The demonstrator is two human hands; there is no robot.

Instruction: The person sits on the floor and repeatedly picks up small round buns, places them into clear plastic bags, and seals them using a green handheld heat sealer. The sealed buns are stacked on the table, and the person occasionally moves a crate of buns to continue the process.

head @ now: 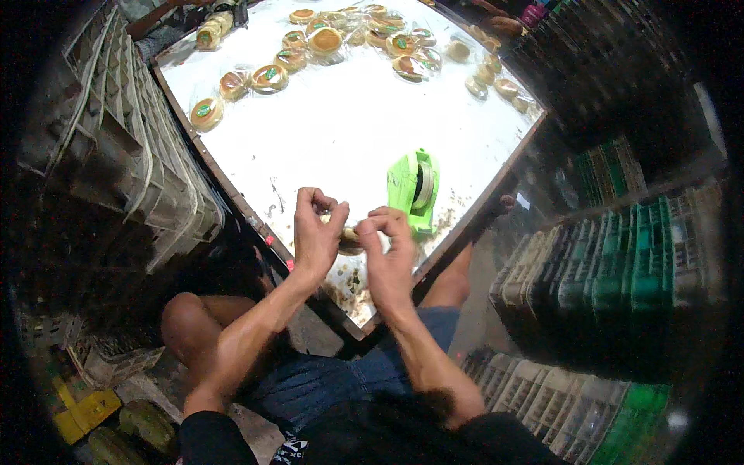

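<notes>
Near the close corner of the white tabletop (337,145), a small round bun (350,243) lies between my two hands, mostly hidden by them. My left hand (318,232) has its fingers curled and pinched at the bun's left side. At its right side my right hand (390,250), slightly blurred, pinches with thumb and forefinger. Both seem to hold the bun's wrapping, though the film itself is hard to make out. Just beyond my right hand stands a bright green tape dispenser (399,181) with a roll of tape (426,183) in it.
Several buns in clear wrappers (270,78) lie in an arc across the table's far part. Stacked plastic crates rise at the left (133,151) and right (616,261). Other people's arms show at the top left (152,17) and top right (503,24).
</notes>
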